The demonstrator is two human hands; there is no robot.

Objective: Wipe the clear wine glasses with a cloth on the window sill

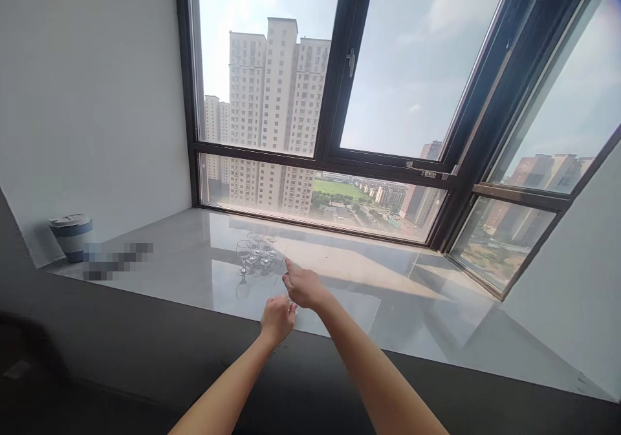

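Several clear wine glasses (255, 251) stand close together on a glossy pale window sill (388, 286). My right hand (301, 286) reaches out over the sill just right of the glasses. Its fingers are pinched together, with the tips towards the glasses. A faint thin clear edge shows by those fingertips, but I cannot name what it is. My left hand (277, 318) is curled closed just below the right one, over the sill's front edge. What it holds, if anything, is hidden.
A lidded white-and-blue cup (70, 234) stands at the sill's far left by the white wall. A dark ledge (145, 351) runs along the front. Black-framed windows (334, 99) with a handle (351, 61) close off the back and right.
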